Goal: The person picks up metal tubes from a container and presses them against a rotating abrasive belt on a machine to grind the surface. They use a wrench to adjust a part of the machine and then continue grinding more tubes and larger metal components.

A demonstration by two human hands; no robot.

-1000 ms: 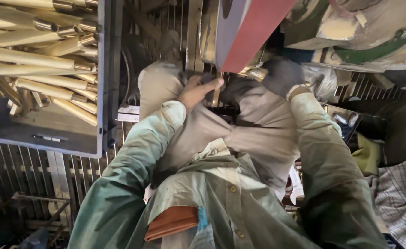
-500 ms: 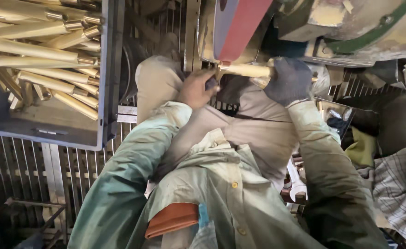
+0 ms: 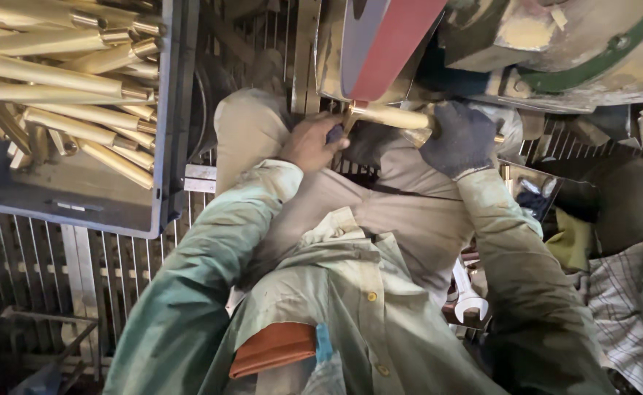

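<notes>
Under the red belt (image 3: 391,44), brass rod (image 3: 391,117) lies crosswise.

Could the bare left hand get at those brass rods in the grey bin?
Probably yes: the left hand holds one end of a brass rod, and the open grey bin of brass rods sits just beside that arm, unobstructed.

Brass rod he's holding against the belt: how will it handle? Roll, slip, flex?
The brass rod looks solid metal, so probably stiff and heavy for its size. Round and smooth, it would likely roll if set down. The right hand wears a glove; the bare left hand may slip more.
</notes>
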